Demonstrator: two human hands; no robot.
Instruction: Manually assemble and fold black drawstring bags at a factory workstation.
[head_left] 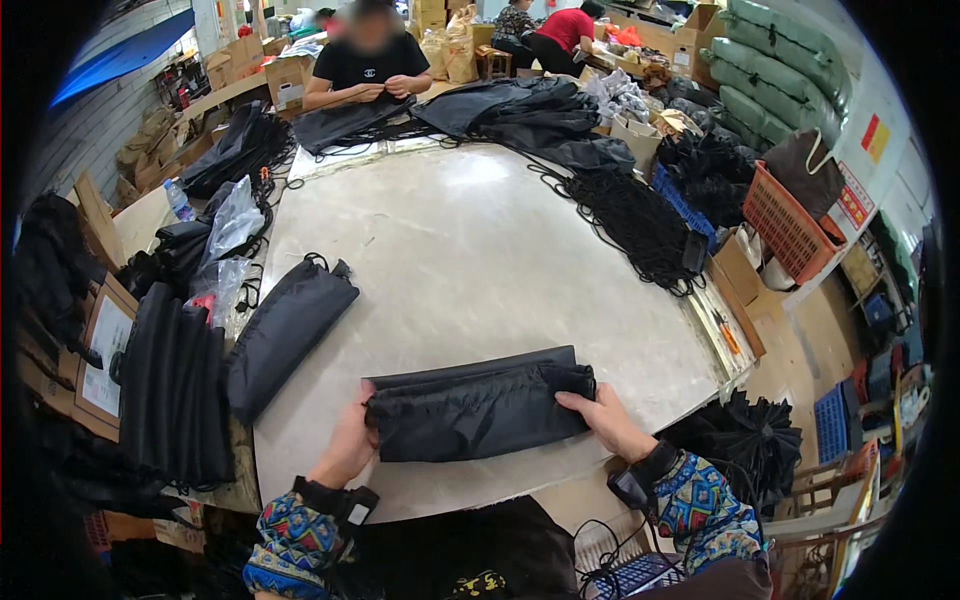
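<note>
— What is being handled?

— A folded black fabric bag (478,407), dull and slightly crinkled, folded into a long flat band.

— How does it lie?

— Flat on the pale round table, at its near edge, running left to right, with the right end a little farther away than the left. A narrower folded layer shows along its far edge.

— Is it held?

— Yes, at both ends. Its left end is pinched in the left hand (350,443); its right end lies under the fingers of the right hand (610,420).
</note>
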